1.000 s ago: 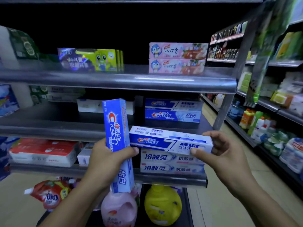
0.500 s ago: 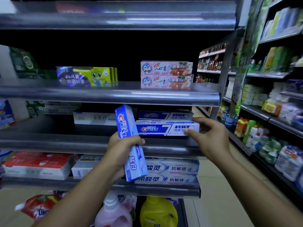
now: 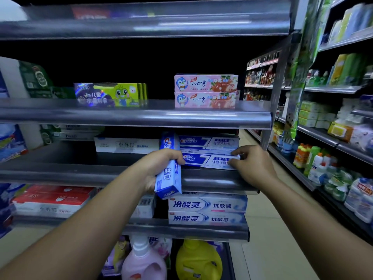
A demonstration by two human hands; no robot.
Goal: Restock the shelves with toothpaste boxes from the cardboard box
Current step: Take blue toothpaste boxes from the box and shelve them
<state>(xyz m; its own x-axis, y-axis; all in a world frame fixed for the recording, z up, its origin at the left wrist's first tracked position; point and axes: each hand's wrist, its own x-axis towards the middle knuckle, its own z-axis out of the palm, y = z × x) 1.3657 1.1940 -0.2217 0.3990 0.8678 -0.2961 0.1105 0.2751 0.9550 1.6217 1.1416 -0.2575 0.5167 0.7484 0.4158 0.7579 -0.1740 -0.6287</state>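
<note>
Blue-and-white Crest box (image 3: 203,159) now lies on the middle shelf (image 3: 80,174) — right hand (image 3: 252,166) still pinching its end; left hand (image 3: 159,164) grips the upright box (image 3: 168,178).

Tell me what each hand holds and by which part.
The left hand grips an upright blue toothpaste box around its middle. The right hand pinches the right end of a flat toothpaste box lying on the shelf.

Two stacked pink penguin-printed cardboard boxes (image 3: 205,90) and green-and-purple cartoon cartons (image 3: 109,94) are carried by the upper grey metal shelf (image 3: 121,116). A long white carton (image 3: 126,145) and blue-and-white Crest cardboard boxes (image 3: 209,142) are borne by the middle grey metal shelf (image 3: 70,174).
</note>
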